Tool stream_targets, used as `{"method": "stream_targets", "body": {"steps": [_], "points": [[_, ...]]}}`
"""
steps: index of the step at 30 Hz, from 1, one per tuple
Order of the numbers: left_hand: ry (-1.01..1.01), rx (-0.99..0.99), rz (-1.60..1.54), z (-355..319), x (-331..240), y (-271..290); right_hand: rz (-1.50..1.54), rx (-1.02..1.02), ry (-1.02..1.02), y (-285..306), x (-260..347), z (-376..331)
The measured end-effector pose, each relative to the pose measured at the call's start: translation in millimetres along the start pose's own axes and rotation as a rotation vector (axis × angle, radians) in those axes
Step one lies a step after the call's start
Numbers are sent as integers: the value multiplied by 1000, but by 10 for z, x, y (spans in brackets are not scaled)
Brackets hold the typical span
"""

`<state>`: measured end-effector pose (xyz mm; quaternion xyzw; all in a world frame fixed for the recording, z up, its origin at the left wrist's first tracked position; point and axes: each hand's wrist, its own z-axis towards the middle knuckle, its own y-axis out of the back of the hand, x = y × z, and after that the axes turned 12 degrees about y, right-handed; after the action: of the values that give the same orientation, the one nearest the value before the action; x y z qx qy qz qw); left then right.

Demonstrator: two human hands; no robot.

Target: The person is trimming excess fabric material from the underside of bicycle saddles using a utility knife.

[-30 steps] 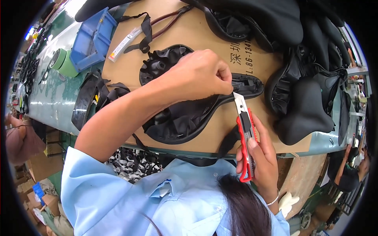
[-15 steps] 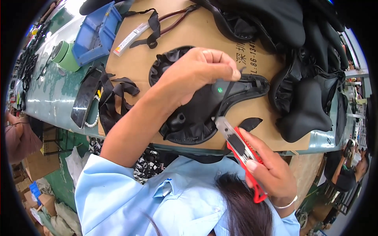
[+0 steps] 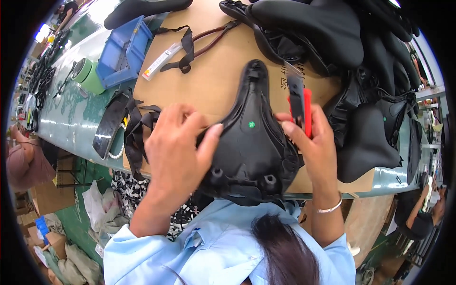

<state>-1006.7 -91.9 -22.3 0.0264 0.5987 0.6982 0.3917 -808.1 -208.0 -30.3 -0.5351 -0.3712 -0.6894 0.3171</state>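
Observation:
A black bicycle saddle [image 3: 254, 142] lies underside up in front of me, its narrow nose pointing away and its wide end towards my body. A green round sticker shows at its middle. My left hand [image 3: 178, 142] is at the saddle's left edge, fingers bent but apart and thumb stretched out over the rim; I see nothing held in it. My right hand [image 3: 311, 145] grips a red utility knife [image 3: 306, 111] at the saddle's right side, with the knife's blade end pointing away. Its thumb and forefinger are near the saddle's rim.
Brown cardboard [image 3: 209, 90] covers the green table [image 3: 66, 128]. Black saddles [image 3: 308, 33] are heaped at far right. At left are a blue bin [image 3: 123, 52], a green round container [image 3: 88, 76], black strips [image 3: 137, 128] and a phone [image 3: 109, 123]. Pincers [image 3: 213, 32] and a clear blade case [image 3: 161, 61] lie beyond.
The saddle has turned so its nose points away instead of right. My left hand let go of a thin black strip and moved to the left rim. The knife rose to the saddle's right side.

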Motion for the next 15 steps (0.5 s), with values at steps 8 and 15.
{"method": "stream_targets", "body": {"steps": [8,15], "points": [[-180,342,-395,48,-386,-401,-18,-64,-248,309,288,-191],[-167,420,-480,72,-386,-325,-783,325,328,672,563,-498]]}}
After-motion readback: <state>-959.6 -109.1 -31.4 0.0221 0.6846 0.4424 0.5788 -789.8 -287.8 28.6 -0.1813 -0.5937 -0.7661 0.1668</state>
